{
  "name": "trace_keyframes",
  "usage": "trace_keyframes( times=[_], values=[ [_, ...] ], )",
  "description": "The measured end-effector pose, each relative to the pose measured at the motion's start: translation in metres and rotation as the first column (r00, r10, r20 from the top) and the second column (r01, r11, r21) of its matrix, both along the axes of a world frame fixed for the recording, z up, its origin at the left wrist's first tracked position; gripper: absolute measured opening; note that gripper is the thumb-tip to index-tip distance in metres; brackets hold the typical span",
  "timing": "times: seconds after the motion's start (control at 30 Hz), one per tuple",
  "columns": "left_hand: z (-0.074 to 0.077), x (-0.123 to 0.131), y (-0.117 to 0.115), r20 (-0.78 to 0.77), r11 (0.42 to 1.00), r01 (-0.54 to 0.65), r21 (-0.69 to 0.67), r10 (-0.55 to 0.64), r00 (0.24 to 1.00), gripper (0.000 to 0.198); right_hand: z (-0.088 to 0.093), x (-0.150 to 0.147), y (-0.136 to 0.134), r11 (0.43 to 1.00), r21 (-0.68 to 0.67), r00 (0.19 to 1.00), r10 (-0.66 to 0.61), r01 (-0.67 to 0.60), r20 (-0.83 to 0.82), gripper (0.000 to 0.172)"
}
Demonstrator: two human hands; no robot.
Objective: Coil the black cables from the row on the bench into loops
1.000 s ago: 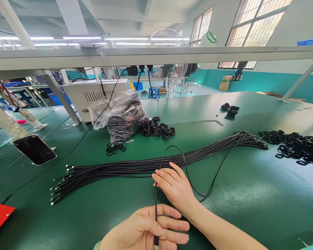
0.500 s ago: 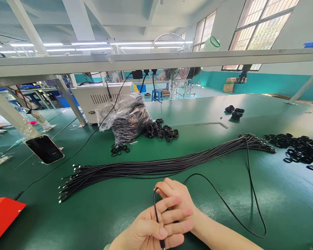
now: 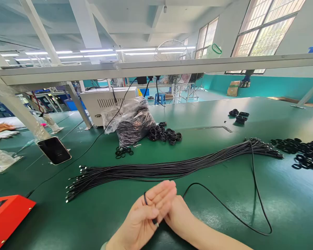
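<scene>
At a green workbench (image 3: 289, 208), a black cable (image 3: 224, 205) lay gripped near its plug by the half-curled fingers (image 3: 159, 191) of the left hand (image 3: 138, 222), looping rightward; the right hand (image 3: 178, 213) touched alongside, its fingers hidden, just below a bundle of cables (image 3: 172, 170).

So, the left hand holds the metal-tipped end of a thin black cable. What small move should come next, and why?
Probably the right hand should gather the long loop of thin black cable, because it lies loose on the green mat, running from the left hand, and might tangle with the long bundle of black cables.
</scene>
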State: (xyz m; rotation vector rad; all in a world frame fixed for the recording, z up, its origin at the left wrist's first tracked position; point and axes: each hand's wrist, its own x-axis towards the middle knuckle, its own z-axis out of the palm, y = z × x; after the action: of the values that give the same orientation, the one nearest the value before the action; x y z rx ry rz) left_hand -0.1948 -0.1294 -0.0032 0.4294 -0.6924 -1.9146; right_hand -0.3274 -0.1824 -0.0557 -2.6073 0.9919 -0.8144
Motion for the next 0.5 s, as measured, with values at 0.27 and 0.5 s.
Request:
trace_keyframes(
  times=[0.27, 0.5],
  values=[
    [0.004, 0.035, -0.026, 0.155, 0.926, -0.357, -0.125, 0.374, 0.915, 0.054, 0.037, -0.018, 0.016, 0.99, -0.024, 0.982, 0.138, -0.142, -0.133, 0.023],
    [-0.003, 0.045, -0.028, 0.288, 0.993, -0.117, -0.011, 0.115, 0.951, 0.047, 0.088, -0.028, 0.004, 0.944, -0.233, 0.953, 0.174, -0.233, -0.247, 0.016]
  ],
)
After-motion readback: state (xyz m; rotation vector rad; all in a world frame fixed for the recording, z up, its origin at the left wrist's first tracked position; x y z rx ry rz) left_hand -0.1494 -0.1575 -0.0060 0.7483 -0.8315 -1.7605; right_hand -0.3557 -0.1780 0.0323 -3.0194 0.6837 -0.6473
